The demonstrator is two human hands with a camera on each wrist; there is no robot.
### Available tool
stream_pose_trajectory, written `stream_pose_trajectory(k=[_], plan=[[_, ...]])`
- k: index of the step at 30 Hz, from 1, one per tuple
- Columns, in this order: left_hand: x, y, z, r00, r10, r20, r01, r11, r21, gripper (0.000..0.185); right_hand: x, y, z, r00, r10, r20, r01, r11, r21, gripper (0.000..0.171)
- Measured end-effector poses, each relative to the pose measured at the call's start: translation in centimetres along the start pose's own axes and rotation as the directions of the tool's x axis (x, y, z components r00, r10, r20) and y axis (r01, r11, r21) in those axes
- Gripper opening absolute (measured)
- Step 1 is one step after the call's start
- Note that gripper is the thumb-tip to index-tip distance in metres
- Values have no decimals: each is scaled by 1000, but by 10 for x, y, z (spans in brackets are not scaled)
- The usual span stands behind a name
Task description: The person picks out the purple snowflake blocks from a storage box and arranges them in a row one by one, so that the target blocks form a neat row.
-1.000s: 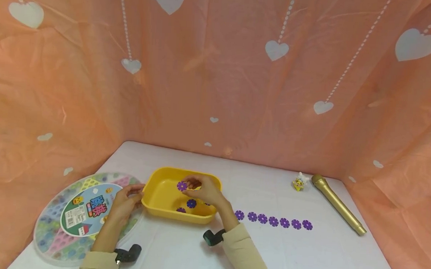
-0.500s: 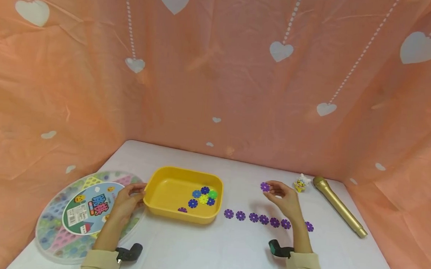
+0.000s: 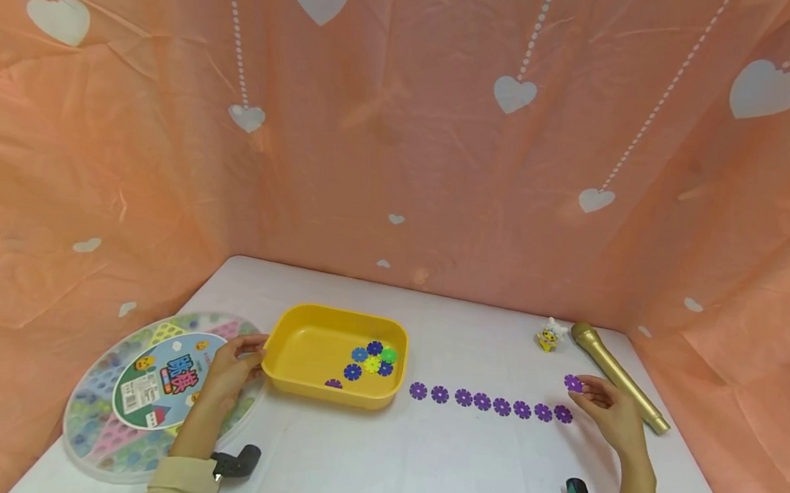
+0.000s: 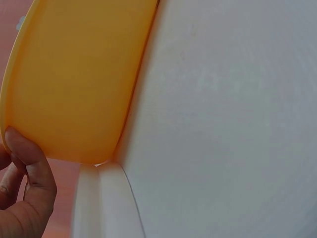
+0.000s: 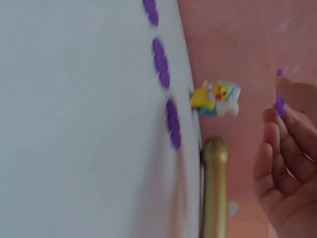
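My right hand pinches a purple flower-shaped plastic disc between thumb and fingers, above the right end of the row. Edge-on, that held disc also shows in the right wrist view. Several matching purple discs lie flat in a line across the white table. With thumb outside and fingers at the rim, my left hand grips the left end of a yellow plastic tub. Inside the tub sit several blue, green and yellow discs, plus a purple disc partly hidden by the near wall.
A round Chinese checkers set lies at the left, partly under my left forearm. Toward the back right stand a small yellow and white figurine and a gold microphone lying down. Pink curtain walls in the table.
My right hand has lifted a purple disc out of the tub and carried it right, past the row, to its right end. The left hand stays on the tub's rim.
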State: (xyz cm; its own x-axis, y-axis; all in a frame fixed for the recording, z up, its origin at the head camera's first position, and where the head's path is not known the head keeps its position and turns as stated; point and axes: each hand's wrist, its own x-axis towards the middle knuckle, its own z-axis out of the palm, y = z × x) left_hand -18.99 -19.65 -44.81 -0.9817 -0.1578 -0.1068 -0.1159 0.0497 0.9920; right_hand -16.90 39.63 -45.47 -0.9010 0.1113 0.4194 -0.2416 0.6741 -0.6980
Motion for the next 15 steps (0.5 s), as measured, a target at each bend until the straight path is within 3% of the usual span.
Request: stream_pose_trajectory(k=[3,7,11,15], plan=[[1,0,0,1000,-2,1,2,1000,0,37,-9,-7,-8,998,63,15,-61,992,-112,36],[1,-1,1,1000,2,6,-2,1000,0,38,-20,1,-16,986,161,40,-149,964,-219,36],[1,-1,0,1000,3,6,-3,1000,-3,38,-24,9,-20,946,306,108,-269,926,-263,41],[1,-1,0,1000,2,3,-2,1000,-6,38,-25,13,-20,931,340,132,-288,908,-303,42]])
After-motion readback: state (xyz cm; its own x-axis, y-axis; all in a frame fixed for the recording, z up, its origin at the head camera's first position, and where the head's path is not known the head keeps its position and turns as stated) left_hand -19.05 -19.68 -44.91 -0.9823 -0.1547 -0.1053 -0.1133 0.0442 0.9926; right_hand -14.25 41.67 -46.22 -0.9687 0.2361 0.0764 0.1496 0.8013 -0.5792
